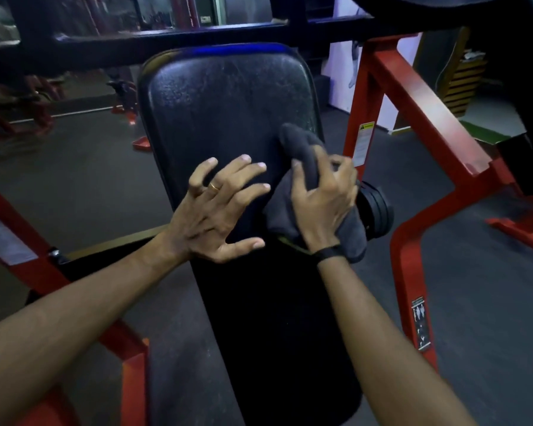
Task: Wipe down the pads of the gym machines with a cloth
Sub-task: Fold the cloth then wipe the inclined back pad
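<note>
A long black padded bench (216, 106) runs from the near bottom up to the middle of the view; its upper back pad looks scuffed and dusty. My right hand (323, 198) grips a dark grey cloth (302, 152) against the pad's right edge, fingers curled into the fabric. The cloth bunches above the fingers and hangs below the wrist. My left hand (219, 210) lies on the pad just left of the cloth, fingers spread and bent, holding nothing. A ring shows on one finger.
A red steel frame (413, 96) flanks the bench on both sides, with a warning sticker on the right upright. A black crossbar (197, 35) passes above the pad. Black weight plates (379, 210) sit just right of the bench. Dark rubber floor surrounds it.
</note>
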